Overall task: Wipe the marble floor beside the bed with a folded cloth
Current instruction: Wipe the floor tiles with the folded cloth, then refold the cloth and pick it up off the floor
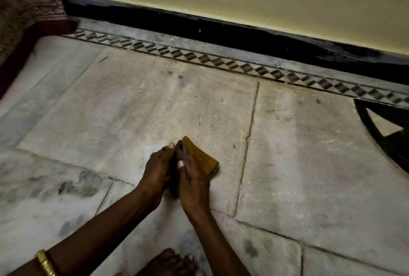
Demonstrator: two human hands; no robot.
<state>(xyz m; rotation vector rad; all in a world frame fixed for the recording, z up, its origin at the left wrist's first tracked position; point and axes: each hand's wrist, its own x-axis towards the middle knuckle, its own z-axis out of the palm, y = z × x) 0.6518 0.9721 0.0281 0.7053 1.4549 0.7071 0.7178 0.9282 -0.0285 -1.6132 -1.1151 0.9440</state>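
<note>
Both hands are down on the floor [137, 103] pressing the cloth [200, 157], a mustard-yellow folded wad sitting mid-slab, well apart from the bed [24, 16] in the top left corner. The left hand [158, 172] and right hand [192, 184] are side by side, touching, palms down on the near end of the cloth with the far end poking out past the fingers. As for grip: neither hand is really clenched round it, it's more flat fingers pinning it to the marble. Can't tell if the thumbs are tucked under an edge, that part's hidden.

What could go wrong from here, in my opinion:

- The fold opening up. Only the near half is under the hands, so a push forward could make the loose front end roll or bunch.
- The slab joint [249, 134] just to the right has a rough-looking line, and the cloth could catch there on a sideways stroke.
- Missed patches. There are dark smudges on the near-left slabs and specks farther out, and the light is dim, so it's easy to skip some.
- A bare foot [174, 262] is right behind the hands, so pulling back far means bumping into it.
</note>
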